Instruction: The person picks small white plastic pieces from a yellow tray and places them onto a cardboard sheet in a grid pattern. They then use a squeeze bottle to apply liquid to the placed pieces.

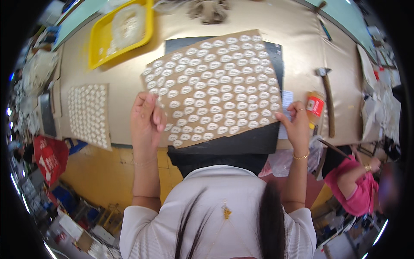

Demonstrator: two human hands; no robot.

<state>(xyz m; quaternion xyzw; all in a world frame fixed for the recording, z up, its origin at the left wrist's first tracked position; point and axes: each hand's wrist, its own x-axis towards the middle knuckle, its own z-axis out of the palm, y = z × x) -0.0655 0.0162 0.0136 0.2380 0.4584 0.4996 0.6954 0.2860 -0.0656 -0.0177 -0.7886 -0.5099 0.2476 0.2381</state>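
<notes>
- My left hand has its fingers curled by the left edge of a brown sheet; I can't tell if they pinch anything.
- My right hand has its thumb at the sheet's right edge.
- Rows of white bits cover it.
- A black board is underneath.
- A hammer lies right, past a bottle.

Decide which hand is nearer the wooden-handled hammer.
Right. The right hand is left of the wooden-handled hammer, beyond the red-labelled bottle; the left hand is farther left, across the brown sheet.
</notes>
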